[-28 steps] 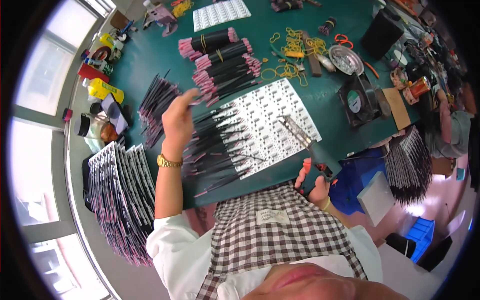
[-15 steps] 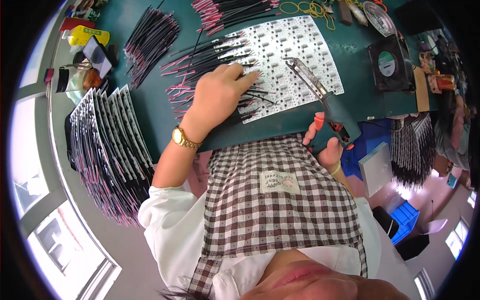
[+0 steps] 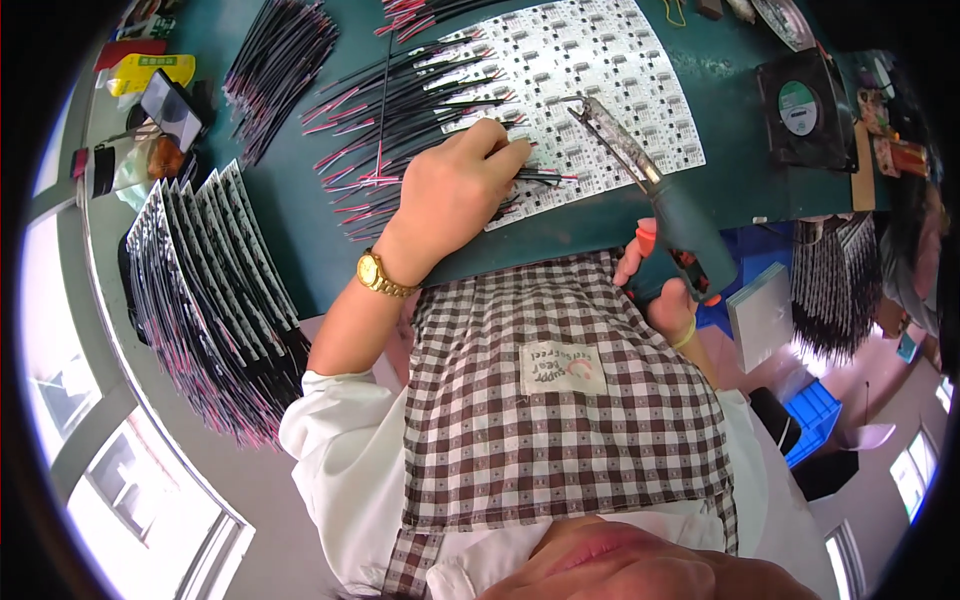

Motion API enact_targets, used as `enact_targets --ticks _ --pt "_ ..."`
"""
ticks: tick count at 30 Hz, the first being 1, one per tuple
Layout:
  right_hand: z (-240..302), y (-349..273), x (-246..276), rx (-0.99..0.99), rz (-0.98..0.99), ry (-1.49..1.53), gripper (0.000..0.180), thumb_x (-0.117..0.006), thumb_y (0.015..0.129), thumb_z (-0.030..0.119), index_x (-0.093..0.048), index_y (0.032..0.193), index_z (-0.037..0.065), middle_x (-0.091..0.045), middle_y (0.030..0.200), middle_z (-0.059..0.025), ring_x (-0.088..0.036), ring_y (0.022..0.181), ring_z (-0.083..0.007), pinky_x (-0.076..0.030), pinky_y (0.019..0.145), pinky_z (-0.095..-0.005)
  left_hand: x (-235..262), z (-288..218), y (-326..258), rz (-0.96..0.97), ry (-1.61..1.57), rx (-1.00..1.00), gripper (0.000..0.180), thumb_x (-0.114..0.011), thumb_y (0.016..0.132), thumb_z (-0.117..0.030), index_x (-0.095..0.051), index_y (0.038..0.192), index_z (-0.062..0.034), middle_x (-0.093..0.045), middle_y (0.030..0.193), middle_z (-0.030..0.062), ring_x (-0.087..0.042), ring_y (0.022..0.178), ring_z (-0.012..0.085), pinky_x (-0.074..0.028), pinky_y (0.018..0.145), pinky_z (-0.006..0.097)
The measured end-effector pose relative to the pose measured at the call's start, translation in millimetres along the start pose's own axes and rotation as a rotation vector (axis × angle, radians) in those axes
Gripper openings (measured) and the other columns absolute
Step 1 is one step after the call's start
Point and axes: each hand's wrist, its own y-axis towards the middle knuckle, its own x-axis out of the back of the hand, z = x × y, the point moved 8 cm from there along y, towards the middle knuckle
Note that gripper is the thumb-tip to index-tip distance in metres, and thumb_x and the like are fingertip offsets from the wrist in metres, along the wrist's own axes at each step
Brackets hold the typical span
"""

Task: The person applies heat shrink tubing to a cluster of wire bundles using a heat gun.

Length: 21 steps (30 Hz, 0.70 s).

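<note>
Left hand (image 3: 455, 195) is pinching a thin black wire (image 3: 545, 177) between curled fingertips, pressing its end down on the white circuit panel (image 3: 590, 90) that's lying flat on the green bench (image 3: 300, 230). Right hand (image 3: 655, 290) is wrapped tight round the handle of a soldering iron (image 3: 650, 190), tip hanging just over the panel, near the wire end. Looks like the wire-placing step is going on, and I'm guessing the next move needs the tip brought precisely onto that pad. Honestly can't make out the actual joint, too small, and the right fingers are mostly hiding behind the handle.
</note>
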Motion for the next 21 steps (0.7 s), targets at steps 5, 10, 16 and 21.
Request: enact_targets --ticks 5,10,16,21 --pt "10.7 -7.0 -4.4 -0.006 0.071 -0.072 0.057 -0.059 0.083 0.045 -0.05 0.118 0.001 -0.058 0.079 -0.0088 -0.052 0.066 -0.0163 -0.042 0.065 -0.029 -0.5 3.0 -2.8 -0.02 0.007 0.033 0.025 -0.066 0.067 -0.007 -0.064 0.092 -0.0113 -0.054 0.079 0.001 -0.058 0.063 0.0175 -0.046 0.05 0.029" --pt "0.2 -19.7 3.0 -0.161 0.232 -0.326 0.075 -0.063 0.078 0.054 -0.041 0.129 0.003 -0.054 0.086 -0.01 -0.052 0.076 -0.0173 -0.041 0.068 -0.0297 0.6 -0.9 0.0 -0.077 0.012 0.001 0.025 -0.067 0.066 -0.007 -0.064 0.091 -0.0103 -0.055 0.079 0.0009 -0.058 0.063 0.0172 -0.047 0.05 0.029" --pt "15.3 -9.6 -13.7 -0.112 0.129 -0.222 0.067 -0.061 0.08 0.051 -0.045 0.124 0.003 -0.055 0.083 -0.0088 -0.052 0.073 -0.0165 -0.043 0.068 -0.0297 -0.7 -1.8 -3.7 -0.099 0.073 -0.018 0.023 -0.063 0.067 -0.003 -0.062 0.089 -0.009 -0.054 0.078 0.0022 -0.057 0.062 0.0175 -0.047 0.051 0.029" --pt "6.2 -9.9 -4.1 -0.064 0.047 -0.09 0.075 -0.057 0.081 0.057 -0.039 0.129 0.003 -0.052 0.079 -0.0065 -0.049 0.069 -0.0137 -0.041 0.065 -0.0275 4.1 9.5 -1.1 -0.141 -0.142 0.151 0.018 -0.062 0.072 0.0 -0.061 0.09 -0.0052 -0.061 0.077 0.0065 -0.06 0.064 0.0216 -0.048 0.054 0.029"
